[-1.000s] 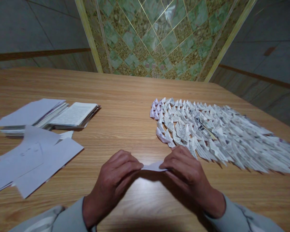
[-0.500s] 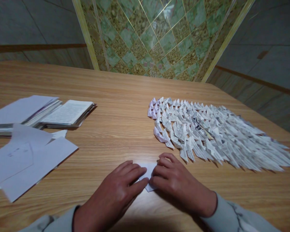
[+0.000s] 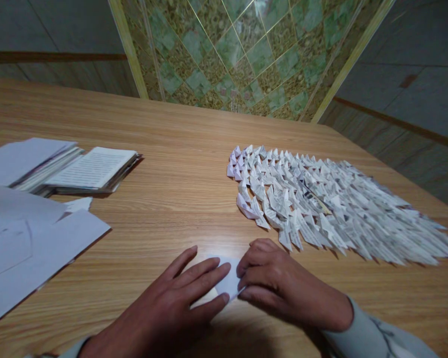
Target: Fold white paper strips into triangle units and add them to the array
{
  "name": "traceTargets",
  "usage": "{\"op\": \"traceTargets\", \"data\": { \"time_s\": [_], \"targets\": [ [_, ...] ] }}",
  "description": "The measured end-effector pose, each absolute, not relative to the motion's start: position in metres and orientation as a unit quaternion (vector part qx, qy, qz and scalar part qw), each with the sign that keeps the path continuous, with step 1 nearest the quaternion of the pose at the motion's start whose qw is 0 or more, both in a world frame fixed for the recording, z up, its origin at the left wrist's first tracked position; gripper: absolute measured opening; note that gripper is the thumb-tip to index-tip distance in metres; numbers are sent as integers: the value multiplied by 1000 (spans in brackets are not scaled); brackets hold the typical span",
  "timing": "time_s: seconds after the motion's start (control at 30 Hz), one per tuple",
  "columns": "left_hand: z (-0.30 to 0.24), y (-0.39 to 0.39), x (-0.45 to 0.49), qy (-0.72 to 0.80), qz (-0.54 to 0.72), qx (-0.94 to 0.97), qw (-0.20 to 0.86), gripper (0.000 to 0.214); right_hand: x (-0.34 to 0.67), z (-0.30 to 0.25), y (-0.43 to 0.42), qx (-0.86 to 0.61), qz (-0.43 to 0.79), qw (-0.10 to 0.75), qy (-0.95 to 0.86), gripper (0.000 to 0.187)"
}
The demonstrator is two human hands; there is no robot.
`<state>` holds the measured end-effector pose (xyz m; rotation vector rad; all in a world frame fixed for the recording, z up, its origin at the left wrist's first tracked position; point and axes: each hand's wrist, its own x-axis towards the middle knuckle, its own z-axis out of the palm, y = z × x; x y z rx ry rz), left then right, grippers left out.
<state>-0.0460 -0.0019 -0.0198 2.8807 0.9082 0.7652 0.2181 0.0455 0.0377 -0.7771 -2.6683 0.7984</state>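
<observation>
A small folded white paper [image 3: 232,283] lies on the table between my hands, near the front. My left hand [image 3: 175,293] rests over its left side with the fingers stretched and spread, the fingertips on the paper. At the right edge, the curled fingers of my right hand [image 3: 283,281] pinch the paper; the fingertips' undersides are hidden. Beyond my right hand stand many folded paper boats [image 3: 313,204] in packed rows, most of printed paper, a few plain pale ones at the left end.
Loose white sheets [image 3: 63,253] lie on the left of the wooden table [image 3: 171,189]. Behind them are a stack of paper [image 3: 30,156] and a pile of printed pages [image 3: 95,169]. A green tiled wall panel [image 3: 227,54] rises past the far edge.
My left hand's fingers have spread apart and its thumb has moved nearer to me. My right hand has shifted slightly right, uncovering more of the paper. The view has turned slightly.
</observation>
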Motion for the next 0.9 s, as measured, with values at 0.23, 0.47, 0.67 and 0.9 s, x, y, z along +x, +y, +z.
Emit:
{"op": "traceTargets", "data": {
  "time_s": [0.23, 0.47, 0.67, 0.9],
  "targets": [
    [-15, -2, -43, 270, 244, 930, 48, 29, 216, 37, 45, -275, 281, 121, -912, 22],
    [-17, -3, -54, 279, 197, 935, 98, 33, 202, 25, 38, -360, 208, 126, -900, 25],
    [-3, -4, -51, 294, 188, 930, 118, 23, 194, 18, 30, -410, 164, 127, -888, 20],
    [-7, -3, -45, 299, 226, 920, 112, 26, 189, 20, 30, -415, 112, 101, -897, 16]
  ]
}}
